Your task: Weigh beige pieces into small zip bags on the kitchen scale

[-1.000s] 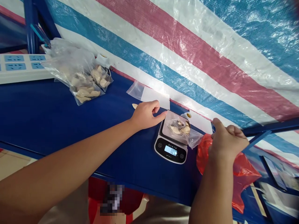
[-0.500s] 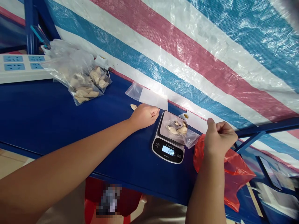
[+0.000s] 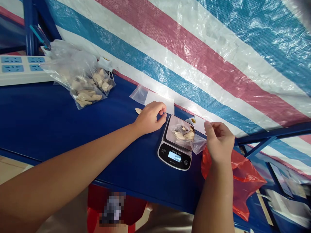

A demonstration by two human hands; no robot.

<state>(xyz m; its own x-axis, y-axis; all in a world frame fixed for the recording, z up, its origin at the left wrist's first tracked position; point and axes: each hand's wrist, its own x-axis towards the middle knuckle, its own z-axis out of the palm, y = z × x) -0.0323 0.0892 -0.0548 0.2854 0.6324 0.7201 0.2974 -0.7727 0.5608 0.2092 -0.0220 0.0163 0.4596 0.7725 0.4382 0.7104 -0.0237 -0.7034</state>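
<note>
A small digital scale [image 3: 175,156] stands on the blue table [image 3: 48,123], its display lit. On its pan lies a clear plastic bag [image 3: 187,135] holding pale dried pieces. My left hand [image 3: 149,117] rests just left of the scale, fingers curled with thumb and forefinger pinched close; what they hold is too small to make out. My right hand [image 3: 218,139] hovers at the bag's right end, fingers loosely curled beside the plastic, over a red plastic bag [image 3: 243,181].
Filled clear bags [image 3: 82,84] lie at the table's back left, beside a white power strip [image 3: 17,68]. An empty clear bag [image 3: 153,98] and one loose pale piece [image 3: 138,110] lie behind my left hand. A striped tarp [image 3: 206,48] hangs behind the table.
My left hand first closed, then loosened into a pinch beside the scale. My right hand moved left toward the bag on the pan. The scale reading dropped slightly.
</note>
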